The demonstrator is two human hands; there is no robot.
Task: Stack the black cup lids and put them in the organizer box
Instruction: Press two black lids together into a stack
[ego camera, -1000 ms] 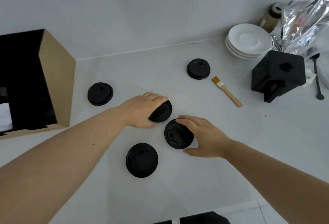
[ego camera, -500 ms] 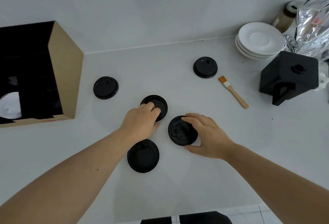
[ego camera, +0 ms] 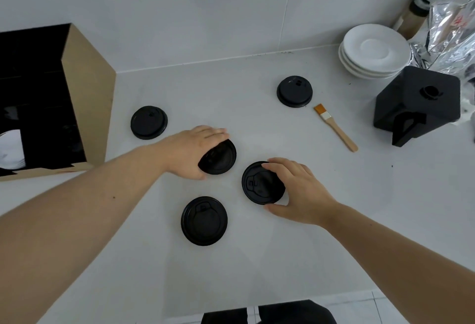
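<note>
Left hand (ego camera: 191, 152) grips a black lid (ego camera: 218, 157), tilted, fingers curled over its far edge. Right hand (ego camera: 299, 191) pinches a second lid (ego camera: 259, 183), fingers on top, thumb at near rim. Third lid (ego camera: 204, 220) lies flat on the white counter (ego camera: 257, 259) near both. Two more lids (ego camera: 149, 122) (ego camera: 294, 91) sit farther back, well apart. Organizer box (ego camera: 87, 97) stands at left.

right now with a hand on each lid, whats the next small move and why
Probably lift the lid under the left hand and set it on the lid under the right hand. Both lids lie flat and close together on the counter, each gripped at the rim, and nothing is stacked yet.
</note>
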